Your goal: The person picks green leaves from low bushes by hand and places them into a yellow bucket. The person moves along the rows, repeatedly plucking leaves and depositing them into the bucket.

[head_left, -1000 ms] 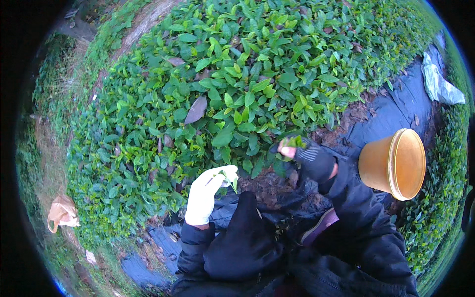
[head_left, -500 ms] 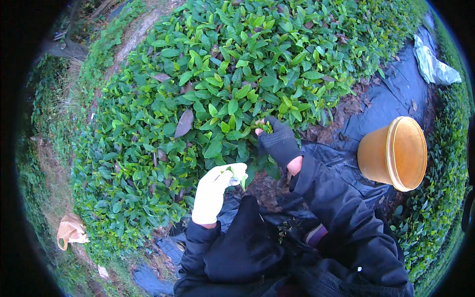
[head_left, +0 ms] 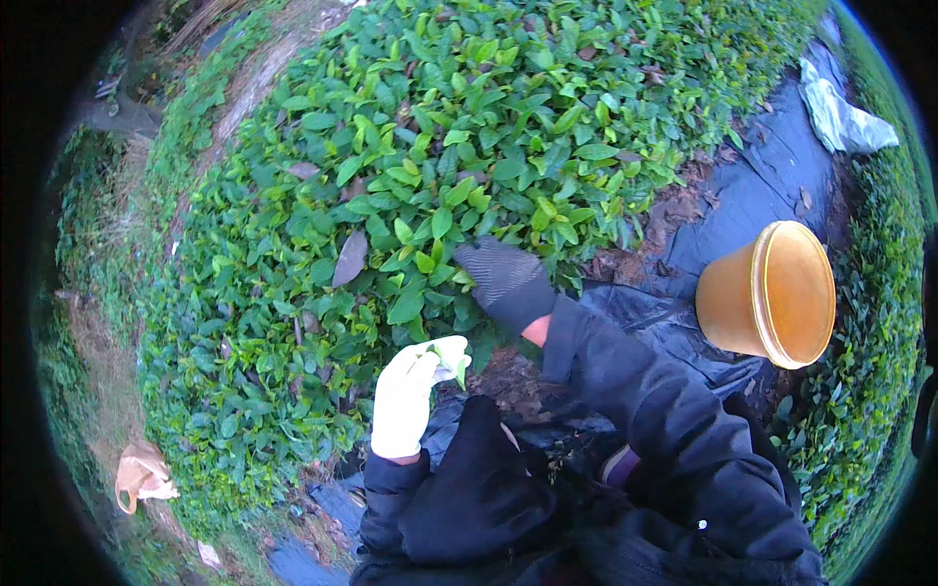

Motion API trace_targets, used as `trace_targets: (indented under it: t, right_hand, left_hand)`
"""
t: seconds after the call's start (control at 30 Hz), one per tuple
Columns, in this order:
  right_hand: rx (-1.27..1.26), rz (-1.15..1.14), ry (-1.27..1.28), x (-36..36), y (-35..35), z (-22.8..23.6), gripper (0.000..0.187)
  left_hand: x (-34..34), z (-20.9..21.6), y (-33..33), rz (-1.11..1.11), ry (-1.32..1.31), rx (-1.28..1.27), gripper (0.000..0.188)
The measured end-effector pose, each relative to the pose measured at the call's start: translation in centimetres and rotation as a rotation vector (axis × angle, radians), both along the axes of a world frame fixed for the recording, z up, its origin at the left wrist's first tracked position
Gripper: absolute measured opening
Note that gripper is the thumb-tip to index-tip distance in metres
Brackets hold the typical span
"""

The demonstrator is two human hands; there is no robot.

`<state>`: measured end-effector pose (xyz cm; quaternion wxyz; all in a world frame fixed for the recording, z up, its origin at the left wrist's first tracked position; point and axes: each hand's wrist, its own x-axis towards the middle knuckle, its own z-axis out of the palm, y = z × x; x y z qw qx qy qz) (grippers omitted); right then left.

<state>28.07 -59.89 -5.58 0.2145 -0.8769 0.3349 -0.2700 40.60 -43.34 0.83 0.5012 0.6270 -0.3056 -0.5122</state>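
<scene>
My left hand (head_left: 410,396), in a white glove, is closed on a small bunch of picked green leaves (head_left: 451,356) just below the bush. My right hand (head_left: 503,281), in a dark glove, reaches into the low green leafy bush (head_left: 440,166), with its fingers down among the leaves at the near edge. Whether it pinches a leaf is hidden by the glove's back. Dark sleeves cover both forearms.
An orange-brown bucket (head_left: 772,293) lies tilted on black ground sheeting (head_left: 762,195) to the right. A pale crumpled bag (head_left: 845,117) lies at the far right. A tan bag (head_left: 142,477) sits low left. More shrubs (head_left: 860,391) edge the right side.
My right hand has moved left and deeper into the bush, from its near right edge. My left hand has stayed in place with the leaves.
</scene>
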Motion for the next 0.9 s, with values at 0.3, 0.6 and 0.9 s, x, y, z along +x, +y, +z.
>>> trace_targets:
  t: [0.3,0.6,0.9]
  right_hand:
    - [0.029,-0.067,0.024,-4.2,-0.6,-0.5,0.028]
    - [0.369,-0.050,0.112,-6.2,-0.4,-2.4,0.028]
    - [1.006,-0.099,-0.305,-7.3,0.7,-4.2,0.038]
  left_hand:
    - [0.0,0.1,-0.1,0.036,0.157,-0.054,0.033]
    - [-0.5,0.3,-1.1,-0.037,0.116,-0.008,0.029]
    - [-0.5,0.1,-1.5,-0.030,0.137,0.044,0.026]
